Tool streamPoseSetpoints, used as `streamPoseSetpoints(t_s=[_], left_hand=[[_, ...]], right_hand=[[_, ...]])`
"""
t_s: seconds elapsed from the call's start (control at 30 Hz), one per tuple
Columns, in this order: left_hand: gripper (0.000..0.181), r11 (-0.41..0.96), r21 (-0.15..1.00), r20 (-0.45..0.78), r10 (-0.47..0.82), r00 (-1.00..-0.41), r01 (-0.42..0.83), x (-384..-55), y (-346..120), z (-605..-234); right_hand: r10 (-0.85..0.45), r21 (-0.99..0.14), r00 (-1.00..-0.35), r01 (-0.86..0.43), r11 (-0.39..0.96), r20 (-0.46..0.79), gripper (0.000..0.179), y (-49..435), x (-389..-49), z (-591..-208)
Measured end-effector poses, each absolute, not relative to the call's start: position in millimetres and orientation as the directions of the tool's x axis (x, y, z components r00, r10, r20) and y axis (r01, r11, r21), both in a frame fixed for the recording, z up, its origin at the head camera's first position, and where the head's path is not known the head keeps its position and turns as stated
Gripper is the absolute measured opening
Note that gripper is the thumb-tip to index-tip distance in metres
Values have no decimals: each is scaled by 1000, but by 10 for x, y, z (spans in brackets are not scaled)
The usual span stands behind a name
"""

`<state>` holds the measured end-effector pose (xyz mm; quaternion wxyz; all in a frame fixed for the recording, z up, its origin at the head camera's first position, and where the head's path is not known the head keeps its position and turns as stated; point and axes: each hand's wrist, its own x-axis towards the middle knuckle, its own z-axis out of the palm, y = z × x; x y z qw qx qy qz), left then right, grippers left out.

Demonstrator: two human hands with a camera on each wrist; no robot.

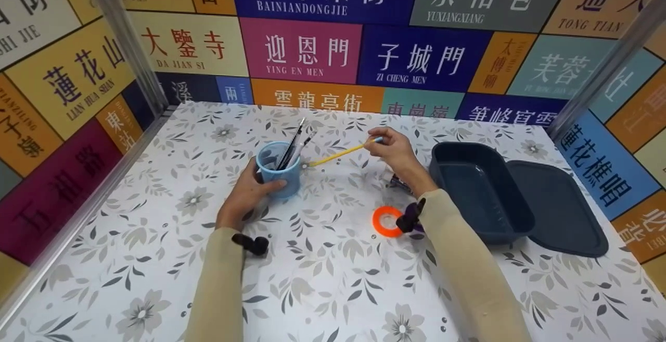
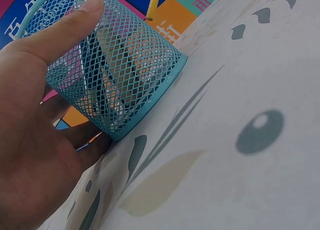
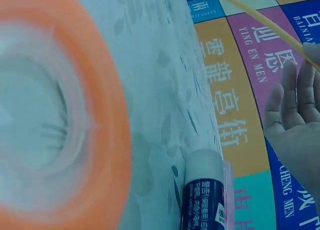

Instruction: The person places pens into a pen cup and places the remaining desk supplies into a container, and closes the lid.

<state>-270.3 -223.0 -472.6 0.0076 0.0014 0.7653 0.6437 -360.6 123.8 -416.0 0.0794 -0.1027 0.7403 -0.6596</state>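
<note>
My left hand (image 1: 244, 191) grips a light-blue mesh pen holder (image 1: 283, 186) round its side, thumb across the front. The holder stands tilted in the left wrist view, its base close to the tabletop. Several slim pens and brushes (image 1: 293, 147) lean inside it, their tips above the rim. My right hand (image 1: 395, 152) pinches a thin yellow stick (image 1: 338, 154) near its light-blue end. The stick's far end points left and down, beside the pen holder. In the right wrist view, the yellow stick (image 3: 270, 24) runs up from the fingertips (image 3: 290, 70).
An orange ring of tape (image 1: 384, 230) lies by my right wrist. A glue stick (image 3: 202, 200) with a white cap is near it, partly hidden by my arm in the head view. To the right stand a dark-blue box (image 1: 484, 232) and its lid (image 1: 567, 217). Sign-covered walls (image 1: 312, 50) enclose the table.
</note>
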Motion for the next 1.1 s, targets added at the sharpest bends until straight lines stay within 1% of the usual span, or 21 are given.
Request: streamPoseSetpoints(t_s=[0.13, 0.23, 0.3, 0.37, 0.5, 0.7, 0.87, 1.0, 1.1], left_hand=[[98, 174, 985, -18, 11, -1000, -15, -2695, -2234, -4721], [100, 178, 983, -51, 3, -999, -49, -2695, -2235, -4702], [100, 176, 982, -70, -6, -998, -70, -2701, -2236, -4694], [101, 172, 982, -77, -7, -997, -77, -2703, -2236, -4688], [101, 167, 984, -66, -11, -998, -67, -2701, -2233, -4691], [104, 195, 977, -86, -24, -996, -89, -2698, -2229, -4693], [102, 186, 981, -53, -11, -999, -54, -2695, -2229, -4695], [99, 177, 984, -13, 5, -1000, -12, -2699, -2230, -4710], [99, 190, 982, -14, -6, -1000, -15, -2707, -2228, -4723]], right_hand=[[-218, -997, -976, 11, -74, 6, 28, 1187, -3585, -4118], [-219, -975, -975, 25, -221, 25, 24, 1121, -3552, -4077], [-229, -957, -973, 28, -288, 41, 23, 1067, -3518, -4039], [-238, -948, -969, 18, -319, 62, 22, 1015, -3474, -3996], [-251, -941, -962, -14, -338, 104, 28, 927, -3388, -3926], [-240, -944, -957, -84, -318, 166, 35, 812, -3290, -3863], [-237, -934, -944, -145, -326, 229, 41, 736, -3218, -3813], [-229, -919, -921, -233, -319, 314, 44, 660, -3107, -3722], [-220, -899, -896, -312, -308, 386, 44, 578, -3022, -3641]])
